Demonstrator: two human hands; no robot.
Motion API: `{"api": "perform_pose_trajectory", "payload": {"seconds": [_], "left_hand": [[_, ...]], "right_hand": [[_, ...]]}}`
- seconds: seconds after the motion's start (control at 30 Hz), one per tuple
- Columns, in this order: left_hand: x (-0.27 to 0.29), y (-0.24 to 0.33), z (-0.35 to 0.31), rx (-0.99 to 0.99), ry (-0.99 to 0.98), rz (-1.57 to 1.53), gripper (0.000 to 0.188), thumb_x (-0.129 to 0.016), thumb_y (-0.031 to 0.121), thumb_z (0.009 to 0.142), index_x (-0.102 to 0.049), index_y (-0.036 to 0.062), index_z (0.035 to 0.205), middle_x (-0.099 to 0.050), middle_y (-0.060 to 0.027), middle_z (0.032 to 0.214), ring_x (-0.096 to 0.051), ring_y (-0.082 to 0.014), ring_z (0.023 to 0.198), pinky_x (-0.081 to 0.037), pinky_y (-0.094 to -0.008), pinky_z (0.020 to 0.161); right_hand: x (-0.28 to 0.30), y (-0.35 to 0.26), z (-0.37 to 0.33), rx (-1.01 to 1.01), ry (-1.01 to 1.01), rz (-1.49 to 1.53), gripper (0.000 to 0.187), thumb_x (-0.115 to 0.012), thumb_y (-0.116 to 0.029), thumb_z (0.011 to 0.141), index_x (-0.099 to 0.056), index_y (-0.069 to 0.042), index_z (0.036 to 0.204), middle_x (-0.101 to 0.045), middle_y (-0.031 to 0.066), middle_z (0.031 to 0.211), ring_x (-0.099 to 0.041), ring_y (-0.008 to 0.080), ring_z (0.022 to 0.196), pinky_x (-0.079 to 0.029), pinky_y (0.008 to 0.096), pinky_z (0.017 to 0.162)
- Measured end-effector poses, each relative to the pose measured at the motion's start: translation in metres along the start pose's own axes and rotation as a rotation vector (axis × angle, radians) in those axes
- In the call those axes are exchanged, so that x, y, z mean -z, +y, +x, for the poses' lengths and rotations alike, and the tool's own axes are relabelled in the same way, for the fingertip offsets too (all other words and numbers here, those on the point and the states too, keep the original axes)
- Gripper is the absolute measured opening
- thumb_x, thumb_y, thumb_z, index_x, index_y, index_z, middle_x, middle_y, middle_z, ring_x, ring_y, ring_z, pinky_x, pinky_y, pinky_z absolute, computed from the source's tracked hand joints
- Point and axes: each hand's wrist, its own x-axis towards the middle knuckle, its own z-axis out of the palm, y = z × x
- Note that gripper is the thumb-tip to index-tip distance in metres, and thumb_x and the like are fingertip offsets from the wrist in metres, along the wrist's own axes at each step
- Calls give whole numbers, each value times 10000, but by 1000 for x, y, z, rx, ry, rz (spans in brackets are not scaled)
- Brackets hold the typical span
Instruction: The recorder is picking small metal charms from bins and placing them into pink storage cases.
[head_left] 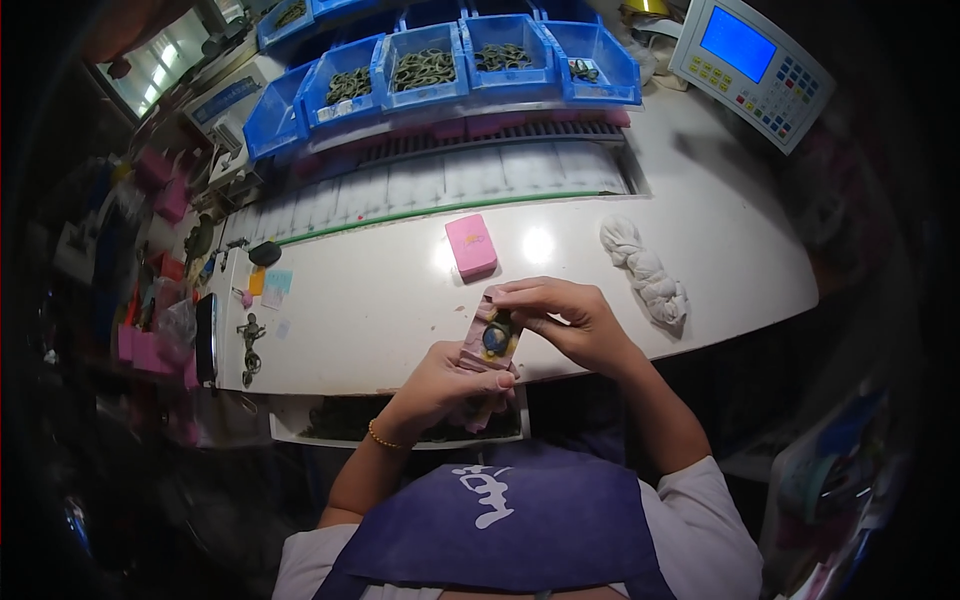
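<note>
Low over the table's near edge, a pink rubber mould [481,345] with a dark, blue-centred round part and yellow patches on it is held between my two hands. My left hand [447,385] grips its lower end, thumb across the front. At the upper end, the fingers of my right hand [568,318] are pinched together at the mould's edge and partly cover it. Just beyond my hands lies a closed pink block [470,247] with a small mark on top.
Blue bins [422,68] with dark green pieces line the back. A twisted white cloth [645,272] lies right, below a keypad unit with a blue screen [738,45]. Green pieces [251,350] lie left. An open drawer [395,438] sits under the table edge.
</note>
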Motion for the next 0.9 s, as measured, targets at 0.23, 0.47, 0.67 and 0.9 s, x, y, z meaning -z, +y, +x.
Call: {"api": "perform_pose_trajectory", "payload": {"seconds": [0.23,0.47,0.67,0.9], "left_hand": [[4,3,-7,9,14,175,196,-755,125,881,-696,-49,952,-697,-100,733,-628,-132,503,-428,-230,420],[1,3,-7,36,56,180,191,-735,151,901,-688,-33,916,-693,-100,737,-645,-134,537,-450,-225,452],[3,-13,1,-13,226,-55,215,-718,178,916,-666,-26,961,-694,-104,795,-694,-163,649,-551,-255,600],[-5,-13,4,27,191,-39,226,-700,179,933,-650,-30,1005,-695,-115,814,-700,-172,674,-578,-286,639]], "right_hand": [[2,-9,0,15,-41,-84,301,-624,64,910,-662,-22,1195,-709,113,1169,-700,212,1074,-551,333,988],[-21,-2,-3,-88,147,21,163,-570,8,981,-593,31,1141,-705,148,1042,-701,201,970,-559,307,897],[-11,48,-5,8,499,-802,320,-605,-237,1015,-592,7,1223,-677,100,1087,-646,194,997,-513,364,835],[-37,19,-4,-293,244,268,362,-543,-289,1058,-596,-11,1284,-644,32,962,-585,69,842,-487,233,737]]}}
